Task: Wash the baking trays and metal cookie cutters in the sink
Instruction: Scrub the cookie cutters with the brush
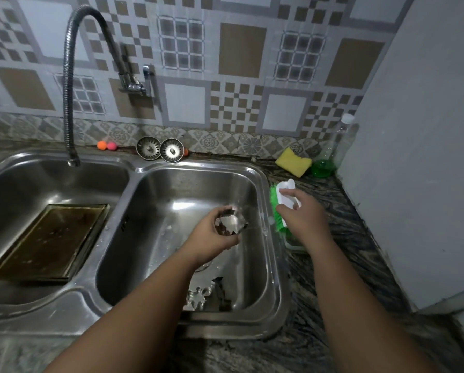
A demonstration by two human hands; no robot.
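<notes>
Left hand (217,235) fingers are curled round a metal cookie cutter (233,224), held over the right basin of the sink (273,265). Right hand (304,212) fingers lie on the white handle of the green scrub brush (276,196) on the bench (346,238); gripping or just touching, cannot tell. Risks: the wet cutter slips onto the other cutters (200,294) below; its thin edge nicks skin; a loosely held brush falls in. Baking tray (50,238) lies in the left basin. Cutter shape unclear; brush partly hidden by the hand.

Right hand (304,215) covers much of brush (285,186) handle; left forearm (150,297) hides part of cutters (198,295) in sink's (269,189) near corner.
</notes>
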